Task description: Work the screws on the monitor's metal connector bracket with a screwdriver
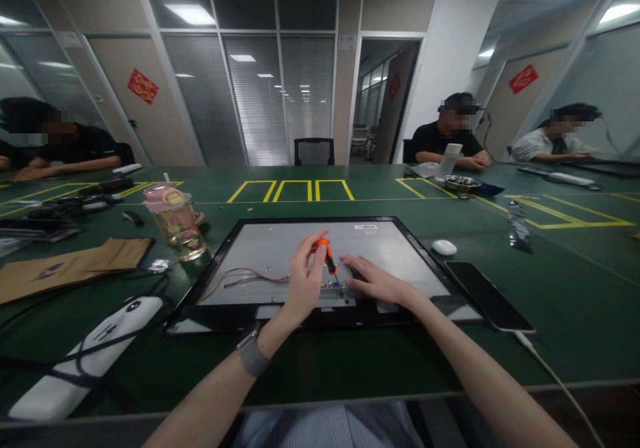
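Your screwdriver is showing orange and black, your watch grey; the black-edged panel is showing pale grey, and yellow outlines are patterning the green surface.

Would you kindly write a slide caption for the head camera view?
The left hand holds an orange-and-black screwdriver over a flat panel, the right hand close to the tool's tip.

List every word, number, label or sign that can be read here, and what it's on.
None reads clearly.
Red door signs: gold marking, illegible.
Panel, white label: too small.
Brown paper, dark mark: blurred.
Cup, print: blurred.
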### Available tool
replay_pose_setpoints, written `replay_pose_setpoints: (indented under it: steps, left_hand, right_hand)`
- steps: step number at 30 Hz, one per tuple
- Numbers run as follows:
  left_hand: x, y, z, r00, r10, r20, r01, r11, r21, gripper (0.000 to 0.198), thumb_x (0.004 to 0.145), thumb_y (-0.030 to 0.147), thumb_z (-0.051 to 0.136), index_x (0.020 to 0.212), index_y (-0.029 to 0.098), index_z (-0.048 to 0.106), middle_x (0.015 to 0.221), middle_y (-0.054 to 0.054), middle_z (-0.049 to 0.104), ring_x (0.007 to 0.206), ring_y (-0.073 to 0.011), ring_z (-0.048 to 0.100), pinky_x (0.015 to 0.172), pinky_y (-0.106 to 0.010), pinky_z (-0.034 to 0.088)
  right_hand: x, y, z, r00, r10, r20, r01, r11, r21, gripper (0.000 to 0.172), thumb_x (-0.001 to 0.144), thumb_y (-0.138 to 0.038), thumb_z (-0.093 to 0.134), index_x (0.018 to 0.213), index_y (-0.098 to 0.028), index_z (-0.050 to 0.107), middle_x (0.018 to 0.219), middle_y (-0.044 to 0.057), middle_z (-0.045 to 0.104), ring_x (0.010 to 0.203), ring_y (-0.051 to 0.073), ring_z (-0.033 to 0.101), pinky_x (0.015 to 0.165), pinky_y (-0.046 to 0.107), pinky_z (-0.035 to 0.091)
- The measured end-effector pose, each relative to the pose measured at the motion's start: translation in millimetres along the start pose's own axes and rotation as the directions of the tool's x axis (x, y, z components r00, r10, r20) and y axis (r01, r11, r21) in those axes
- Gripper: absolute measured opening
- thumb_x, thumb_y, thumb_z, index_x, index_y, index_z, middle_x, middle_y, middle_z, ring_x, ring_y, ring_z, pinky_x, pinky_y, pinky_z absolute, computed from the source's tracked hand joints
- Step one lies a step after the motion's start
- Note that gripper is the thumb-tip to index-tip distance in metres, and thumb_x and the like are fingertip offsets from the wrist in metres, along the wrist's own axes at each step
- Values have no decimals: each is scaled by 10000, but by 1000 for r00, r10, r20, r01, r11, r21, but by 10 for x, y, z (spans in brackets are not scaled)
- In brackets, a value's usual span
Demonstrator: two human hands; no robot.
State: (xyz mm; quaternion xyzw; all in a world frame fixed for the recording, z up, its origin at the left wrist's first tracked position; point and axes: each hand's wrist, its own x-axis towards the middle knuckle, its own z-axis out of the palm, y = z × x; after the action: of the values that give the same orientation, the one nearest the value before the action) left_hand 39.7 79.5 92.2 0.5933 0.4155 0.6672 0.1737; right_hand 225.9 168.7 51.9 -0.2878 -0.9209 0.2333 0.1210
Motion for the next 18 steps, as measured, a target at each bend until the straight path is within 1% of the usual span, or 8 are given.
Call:
replay_pose_setpoints:
  steps: [3, 5, 8, 13, 16, 18]
  left_hand:
    - [6, -21, 9, 1000, 16, -21, -15, 999, 29, 189, 873, 267, 566, 1025, 216, 665, 893, -28, 528, 809, -137, 539, 774, -261, 446]
    - [7, -28, 15, 999, 29, -20, -29, 999, 30, 152, 858, 266, 586, 968, 216, 677, 875, -23, 505, 805, -136, 528, 768, -255, 439]
    - [4, -25, 23, 999, 27, -25, -27, 999, 19, 133, 863, 267, 575, 932, 207, 671, 878, -25, 501, 814, -136, 526, 758, -249, 429]
    - [13, -15, 31, 997, 6, -83, -4, 1000, 15, 69, 826, 246, 620, 802, 181, 616, 820, -2, 486, 756, -119, 501, 714, -233, 411]
    - [16, -15, 30, 996, 5, -87, -3, 1000, 25, 65, 826, 238, 618, 798, 179, 613, 822, 2, 483, 750, -113, 500, 710, -228, 416]
    - [9, -19, 27, 997, -16, -79, 18, 999, 32, 76, 848, 251, 592, 867, 186, 628, 857, -2, 495, 749, -108, 508, 712, -227, 426]
  right_hand:
    - [1, 13, 7, 1000, -21, -6, 21, 1000, 2, 563, 949, -527, 396, 1412, -208, 367, 1470, 100, 392, 1370, 263, 314, 1159, 494, 132]
    - [1, 13, 7, 1000, -28, -8, 28, 1000, 0, 564, 949, -532, 392, 1406, -201, 372, 1461, 103, 403, 1364, 264, 324, 1159, 489, 134]
    - [-3, -2, -3, 1000, -24, -7, 24, 1000, -9, 571, 950, -537, 386, 1392, -176, 388, 1456, 118, 405, 1356, 265, 336, 1160, 472, 138]
    - [-1, 12, 1, 1000, -20, -14, 20, 1000, 5, 567, 947, -521, 399, 1393, -171, 387, 1452, 128, 410, 1348, 274, 347, 1150, 489, 162]
    - [11, 53, 26, 999, -36, -14, 36, 999, 5, 567, 945, -514, 408, 1400, -178, 383, 1460, 120, 402, 1356, 278, 336, 1155, 500, 127]
    - [18, 66, 33, 999, -37, -15, 37, 999, 3, 566, 946, -508, 411, 1399, -170, 385, 1465, 123, 395, 1360, 280, 328, 1157, 502, 122]
